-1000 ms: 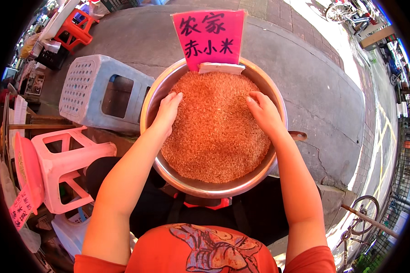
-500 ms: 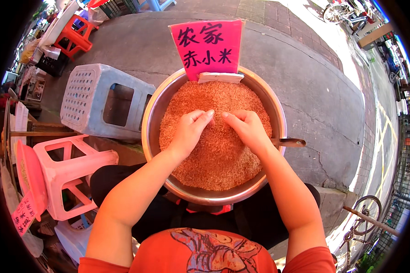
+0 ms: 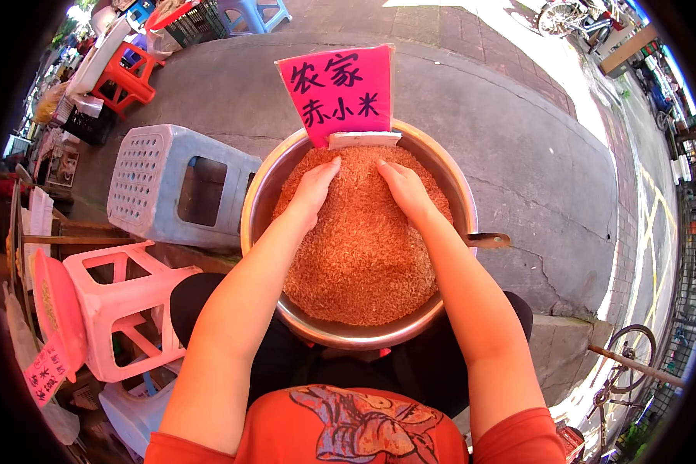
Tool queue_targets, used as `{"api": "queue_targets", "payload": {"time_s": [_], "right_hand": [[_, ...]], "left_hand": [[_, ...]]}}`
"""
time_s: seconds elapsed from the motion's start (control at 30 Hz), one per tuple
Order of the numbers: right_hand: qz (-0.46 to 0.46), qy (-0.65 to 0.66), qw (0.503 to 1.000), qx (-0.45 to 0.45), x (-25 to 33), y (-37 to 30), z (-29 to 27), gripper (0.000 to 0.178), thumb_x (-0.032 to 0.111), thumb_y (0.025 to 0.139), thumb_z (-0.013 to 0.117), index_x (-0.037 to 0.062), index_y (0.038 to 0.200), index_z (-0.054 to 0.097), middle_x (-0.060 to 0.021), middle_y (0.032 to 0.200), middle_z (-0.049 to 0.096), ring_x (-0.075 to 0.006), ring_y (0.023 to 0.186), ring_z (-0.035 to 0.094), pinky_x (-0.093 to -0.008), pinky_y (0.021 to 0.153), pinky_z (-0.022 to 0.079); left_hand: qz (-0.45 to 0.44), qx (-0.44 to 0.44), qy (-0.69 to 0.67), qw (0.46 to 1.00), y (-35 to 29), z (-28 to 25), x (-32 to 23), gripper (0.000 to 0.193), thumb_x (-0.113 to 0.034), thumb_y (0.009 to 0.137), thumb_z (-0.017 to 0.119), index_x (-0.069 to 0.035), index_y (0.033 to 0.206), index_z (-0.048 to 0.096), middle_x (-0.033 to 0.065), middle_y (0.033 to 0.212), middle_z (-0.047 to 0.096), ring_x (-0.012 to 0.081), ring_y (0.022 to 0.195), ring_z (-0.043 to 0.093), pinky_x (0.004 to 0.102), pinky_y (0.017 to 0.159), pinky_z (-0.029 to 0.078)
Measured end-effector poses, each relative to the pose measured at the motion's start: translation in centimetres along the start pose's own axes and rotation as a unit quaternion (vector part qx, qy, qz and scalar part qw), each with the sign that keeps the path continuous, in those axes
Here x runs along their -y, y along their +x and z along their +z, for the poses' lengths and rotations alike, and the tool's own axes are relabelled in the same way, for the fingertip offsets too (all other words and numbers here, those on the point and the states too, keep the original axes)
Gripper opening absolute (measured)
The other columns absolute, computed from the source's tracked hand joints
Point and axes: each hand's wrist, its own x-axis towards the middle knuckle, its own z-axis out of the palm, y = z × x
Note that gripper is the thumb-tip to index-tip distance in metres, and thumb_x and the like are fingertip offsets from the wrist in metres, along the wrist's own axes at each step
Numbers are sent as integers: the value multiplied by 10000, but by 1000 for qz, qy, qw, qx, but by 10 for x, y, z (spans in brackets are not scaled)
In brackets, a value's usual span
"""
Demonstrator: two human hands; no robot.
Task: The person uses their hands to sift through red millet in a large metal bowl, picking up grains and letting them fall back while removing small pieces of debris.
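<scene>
A wide metal bowl [image 3: 465, 182] heaped with reddish-brown grain [image 3: 356, 255] rests in front of me, over my lap. At its far part my left hand [image 3: 317, 187] lies sunk along the left side of the heap, its thumb stretched forward. My right hand [image 3: 404, 188] mirrors it on the right side, thumb also extended. Both hands look open, but the grain hides most of their fingers. Between them a ridge of grain shows. A bright pink handwritten sign [image 3: 340, 122] stands at the far rim, held in a pale block [image 3: 365, 139] just beyond my fingertips.
A brown handle [image 3: 490, 240] sticks out over the bowl's right rim. Left of the bowl stand a grey-blue plastic stool [image 3: 143, 185] and a pink stool [image 3: 116, 290]. A pink basin [image 3: 58, 305] is beside them. Farther off are a red stool [image 3: 127, 77] and a bicycle [image 3: 630, 359].
Both hands have moved forward and apart, from thumbs nearly touching above the middle of the grain to lying in the heap's far sides. The view has shifted slightly.
</scene>
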Motion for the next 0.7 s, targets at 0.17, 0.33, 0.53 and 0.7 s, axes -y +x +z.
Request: {"api": "queue_targets", "payload": {"time_s": [0.17, 0.33, 0.53, 0.7], "right_hand": [[38, 69, 991, 107, 34, -34, 2, 381, 303, 910, 513, -50, 995, 628, -101, 916, 648, -156, 799, 595, -291, 715, 462], [-60, -84, 994, -46, 38, -43, -37, 357, 342, 861, 527, 22, 905, 678, -144, 771, 657, -227, 790, 642, -362, 751, 473], [-105, -304, 941, -108, 20, -45, -12, 236, 199, 771, 543, 7, 827, 668, -226, 817, 639, -364, 826, 633, -456, 760, 500], [-102, -308, 945, -46, 51, -81, 21, 449, 280, 778, 597, 28, 1149, 584, -216, 1268, 472, -369, 1246, 394, -516, 1000, 335]], "left_hand": [[36, 61, 15, 997, -46, 12, -10, 364, -333, 924, 531, 13, 938, 644, 49, 930, 651, 116, 855, 577, 258, 798, 427], [172, -42, 138, 975, -51, 2, -18, 322, -272, 916, 535, 25, 970, 648, 81, 968, 648, 159, 970, 560, 288, 903, 389], [181, -140, 288, 930, 18, -50, 40, 445, -248, 884, 576, 71, 1192, 538, 190, 1218, 555, 255, 1164, 491, 335, 990, 365], [107, 27, 267, 957, 57, -109, 41, 500, -340, 926, 508, 10, 1280, 471, 114, 1274, 503, 225, 1160, 464, 325, 997, 342]]}}
